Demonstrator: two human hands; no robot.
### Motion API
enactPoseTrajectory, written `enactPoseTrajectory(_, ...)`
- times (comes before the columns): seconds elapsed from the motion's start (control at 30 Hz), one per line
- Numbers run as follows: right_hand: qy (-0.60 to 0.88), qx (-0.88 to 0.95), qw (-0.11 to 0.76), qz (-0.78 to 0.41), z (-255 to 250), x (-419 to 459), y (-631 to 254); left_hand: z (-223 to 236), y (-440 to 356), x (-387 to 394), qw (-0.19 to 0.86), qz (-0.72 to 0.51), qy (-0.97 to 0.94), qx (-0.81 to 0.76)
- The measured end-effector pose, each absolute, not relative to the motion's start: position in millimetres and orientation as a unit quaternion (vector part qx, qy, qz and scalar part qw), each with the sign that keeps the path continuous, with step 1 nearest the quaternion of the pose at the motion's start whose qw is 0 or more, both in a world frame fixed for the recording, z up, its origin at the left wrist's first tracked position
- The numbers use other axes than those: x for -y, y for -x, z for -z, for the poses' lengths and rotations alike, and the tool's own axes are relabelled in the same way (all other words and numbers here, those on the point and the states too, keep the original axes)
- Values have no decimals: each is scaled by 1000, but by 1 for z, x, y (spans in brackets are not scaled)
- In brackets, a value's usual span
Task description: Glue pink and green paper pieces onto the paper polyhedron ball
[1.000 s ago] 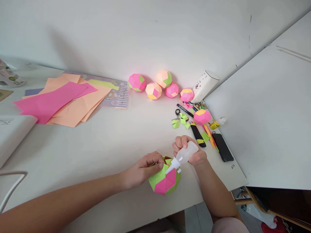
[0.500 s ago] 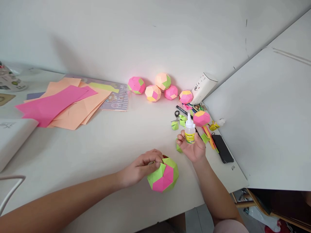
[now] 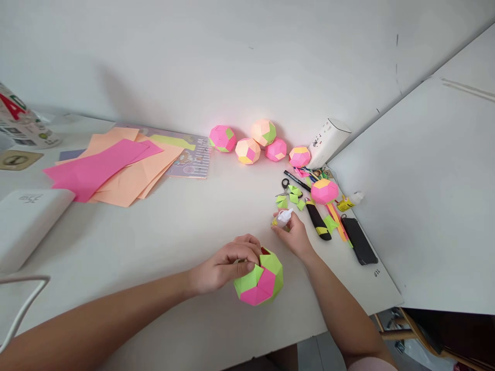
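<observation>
A green and pink folded paper ball [image 3: 263, 286] rests near the front of the table, with a gap at its top. My left hand [image 3: 230, 263] grips the ball's upper left edge, thumb outside and fingers at the gap. Right of it and farther back, my right hand [image 3: 294, 237] is closed around a small glue bottle [image 3: 283, 218] with a white nozzle and yellow label. The bottle is tilted, its nozzle pointing up and to the right. Small green folded paper pieces [image 3: 294, 194] lie just beyond my right hand, beside scissors [image 3: 285, 184].
Finished paper balls [image 3: 248, 150] line the wall. A black and yellow cutter [image 3: 317, 220], a phone [image 3: 359, 241] and a second glue bottle [image 3: 348, 202] lie at the right. Pink and peach paper sheets [image 3: 124, 170] spread at the left, behind a white box-shaped device [image 3: 33, 221].
My right hand has come down and to the left, and the glue bottle has gone from upright to tilted. My left hand keeps its hold on the paper ball. The view has shifted slightly.
</observation>
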State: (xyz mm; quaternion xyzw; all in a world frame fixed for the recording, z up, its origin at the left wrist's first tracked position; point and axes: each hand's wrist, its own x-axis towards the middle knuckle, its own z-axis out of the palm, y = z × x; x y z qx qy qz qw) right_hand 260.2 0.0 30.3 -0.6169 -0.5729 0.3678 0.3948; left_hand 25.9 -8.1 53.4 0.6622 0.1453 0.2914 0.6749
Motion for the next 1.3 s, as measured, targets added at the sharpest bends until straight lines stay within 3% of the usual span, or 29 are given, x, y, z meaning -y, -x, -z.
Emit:
enactPoseTrajectory(0.13,640,587,378,-321,-46,9,-271,-56,-26,7,654,-300,-679,-146)
enactPoseTrajectory(0.3,586,635,503,-15,-82,33,-267,-62,-24,7,618,-290,-715,-150)
enactPoseTrajectory(0.37,520,683,507,-74,-94,42,-256,-65,-23,7,607,-281,-729,-148)
enactPoseTrajectory(0.5,404,756,363,-364,-100,46,-239,-72,-22,7,578,-283,-752,-141)
enactPoseTrajectory(0.67,388,712,274,-518,-88,37,-244,-78,-21,8,546,-264,-780,-155)
enactPoseTrajectory(0.87,367,679,261,-580,-89,38,-248,-80,-21,13,549,-245,-780,-172)
enactPoseTrajectory(1.3,343,734,242,-534,-105,51,-240,-87,-24,27,513,-249,-798,-196)
